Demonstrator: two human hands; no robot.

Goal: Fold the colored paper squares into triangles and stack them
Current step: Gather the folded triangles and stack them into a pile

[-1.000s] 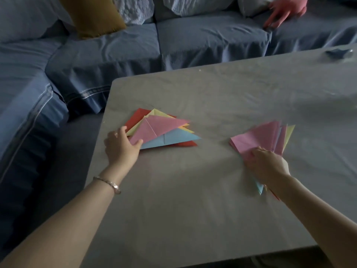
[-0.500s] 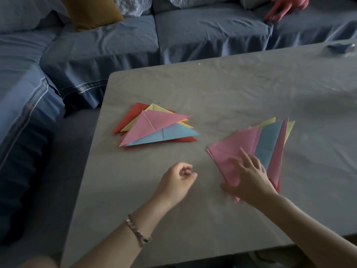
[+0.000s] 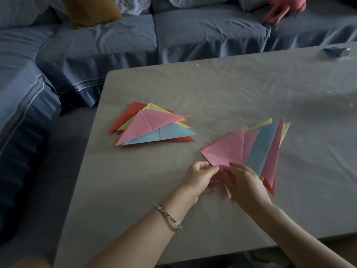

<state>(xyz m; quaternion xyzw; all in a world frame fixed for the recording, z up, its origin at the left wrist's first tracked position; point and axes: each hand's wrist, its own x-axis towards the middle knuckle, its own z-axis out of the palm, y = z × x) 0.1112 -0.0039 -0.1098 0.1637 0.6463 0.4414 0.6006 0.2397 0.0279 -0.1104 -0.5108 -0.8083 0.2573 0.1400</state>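
On the grey table [image 3: 231, 89] the squares [image 3: 262, 149] lie spread like a fan at the right of the middle. The triangles [image 3: 154, 126] are stacked well apart, to the left. The left hand [image 3: 199, 176] has curled fingers and pinches the near corner of the top pink sheet [image 3: 226, 149]. The right hand [image 3: 245, 182] lies just beside it, over the near end of the fan, with its fingers close together. It hides the paper under it, so I cannot tell whether it grips. A bracelet [image 3: 169, 216] is on the left wrist. A small dark object [image 3: 336, 51] sits at the far right edge. Behind the table stands a blue sofa [image 3: 193, 35] with a mustard cushion [image 3: 90, 10] and a pink glove [image 3: 284, 8].
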